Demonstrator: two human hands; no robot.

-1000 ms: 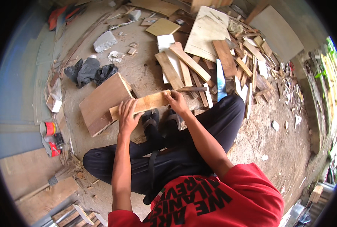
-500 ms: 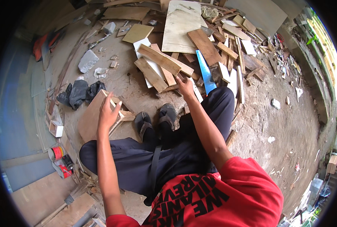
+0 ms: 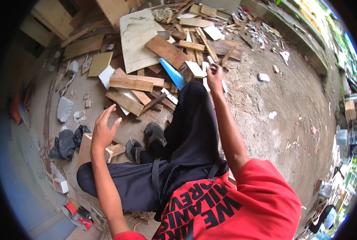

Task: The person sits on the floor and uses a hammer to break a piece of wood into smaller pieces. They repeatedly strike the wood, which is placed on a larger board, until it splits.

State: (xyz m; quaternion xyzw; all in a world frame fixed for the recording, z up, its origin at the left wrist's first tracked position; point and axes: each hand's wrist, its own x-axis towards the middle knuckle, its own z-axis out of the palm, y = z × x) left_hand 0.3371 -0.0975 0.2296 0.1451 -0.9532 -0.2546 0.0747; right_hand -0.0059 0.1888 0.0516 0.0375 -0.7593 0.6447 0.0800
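My left hand (image 3: 103, 130) is open, thumb and fingers apart, above a wooden panel with a framed edge (image 3: 115, 150) beside my left knee. Nothing is in it. My right hand (image 3: 215, 80) hovers past my raised right knee, over narrow white boards (image 3: 225, 86). Its fingers are half bent with a gap at the thumb, and no held thing shows. A blue tapering blade, like a handsaw's (image 3: 172, 74), lies left of that hand, its lower end hidden by my knee. Light wooden planks (image 3: 131, 83) are piled between my hands, touching neither.
A big pale board (image 3: 138, 40) and a brown board (image 3: 167, 51) lie at the back among scrap wood. Black plastic (image 3: 64, 144), a white block (image 3: 65, 109) and tins (image 3: 70, 209) are on the left. Concrete floor (image 3: 266, 132) with debris stretches right to a low ledge (image 3: 290, 36).
My view has swung to the right. My right hand has moved from the plank ends to the white boards right of the blue blade. My left hand has lifted off the framed panel.
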